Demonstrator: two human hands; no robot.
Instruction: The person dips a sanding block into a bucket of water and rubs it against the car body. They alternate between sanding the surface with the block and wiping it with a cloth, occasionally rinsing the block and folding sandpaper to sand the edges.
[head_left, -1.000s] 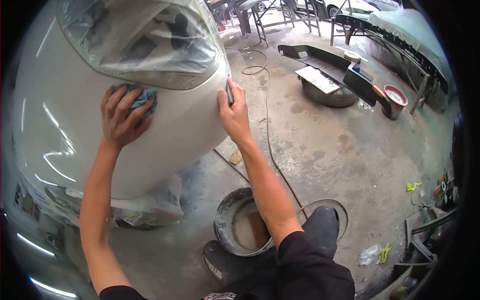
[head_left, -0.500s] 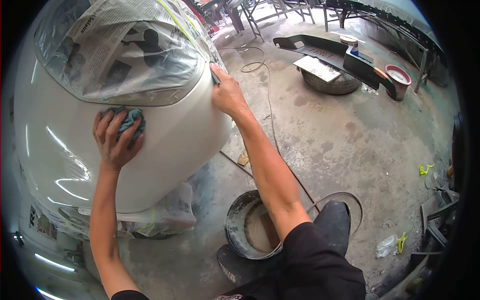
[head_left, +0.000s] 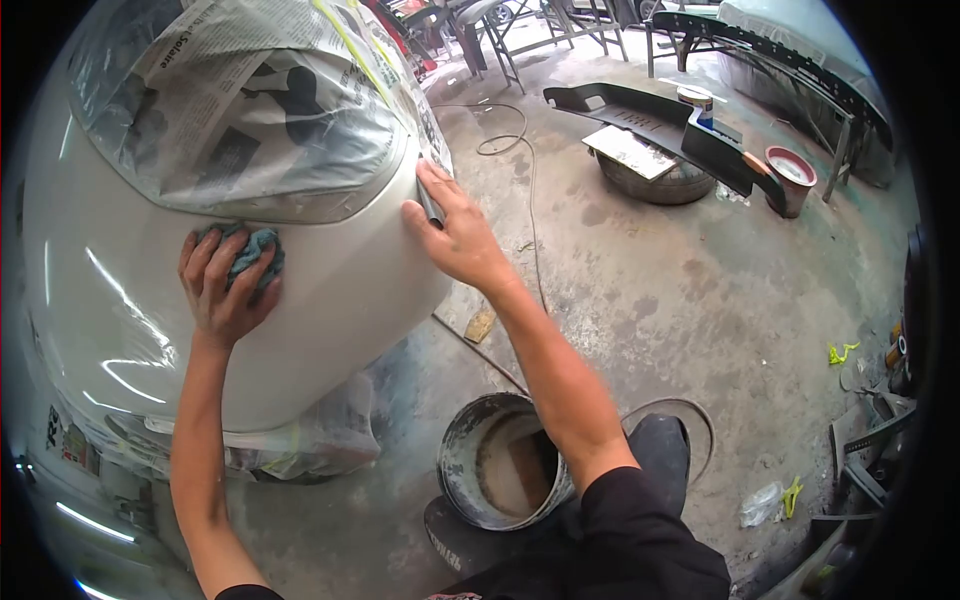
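My left hand (head_left: pixel 222 285) is closed over a crumpled blue-green cloth (head_left: pixel 255 258), pressed against a white car body panel (head_left: pixel 320 300). Just above it lies the lower edge of a window masked with newspaper (head_left: pixel 230 120) under clear plastic. Out at the panel's right edge, my right hand (head_left: pixel 462 235) holds a dark grey sheet that looks like sandpaper (head_left: pixel 430 205) flat on the surface, thumb on the panel and fingers over the sheet.
A bucket of murky water (head_left: pixel 462 440) stands on the floor between my boots. A hose (head_left: pixel 538 220) runs across the concrete. Farther off, a black bumper part (head_left: pixel 640 125) rests over a tire (head_left: pixel 650 185), near a red-rimmed bucket (head_left: pixel 790 180). Metal stands (head_left: pixel 850 130) line the right.
My right hand has slid down along the panel's edge and turned, so more of the grey sheet shows. My left hand keeps its place on the cloth. The view has shifted slightly.
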